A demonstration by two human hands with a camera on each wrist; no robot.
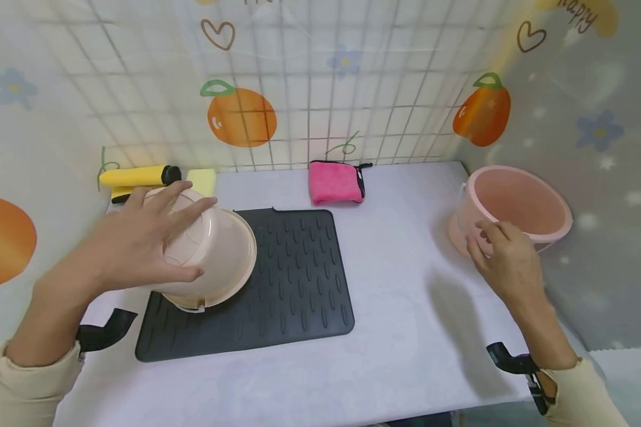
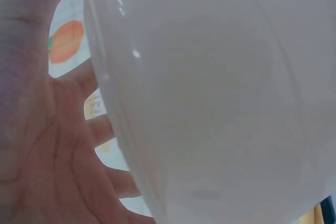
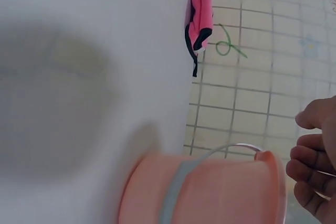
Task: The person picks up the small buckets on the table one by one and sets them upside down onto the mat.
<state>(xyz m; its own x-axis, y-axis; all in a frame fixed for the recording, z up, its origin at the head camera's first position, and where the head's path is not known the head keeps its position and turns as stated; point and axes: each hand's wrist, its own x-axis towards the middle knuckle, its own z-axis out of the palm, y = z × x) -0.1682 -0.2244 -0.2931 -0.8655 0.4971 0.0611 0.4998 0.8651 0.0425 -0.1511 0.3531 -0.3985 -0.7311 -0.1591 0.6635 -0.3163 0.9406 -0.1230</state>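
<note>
At the left, a pale beige bucket (image 1: 221, 261) is upside down over the black ridged mat (image 1: 299, 279), its base upward and its wide rim low at the mat. My left hand (image 1: 149, 237) spans the base, fingers spread across it and thumb over the near side. In the left wrist view the fingers (image 2: 86, 80) pass behind the edge of the bucket (image 2: 220, 98), their tips hidden. A pink bucket (image 1: 518, 201) stands upright at the right. Beside its rim, my right hand (image 3: 317, 156) hangs loosely curled, holding nothing; a gap shows between them in the right wrist view.
Yellow rolled items (image 1: 139, 176) with black ends and a pale yellow pad (image 1: 203, 181) lie behind the beige bucket. A pink zipped pouch (image 1: 333, 182) sits at the back, before a white wire grid (image 1: 310, 112) behind a printed sheet.
</note>
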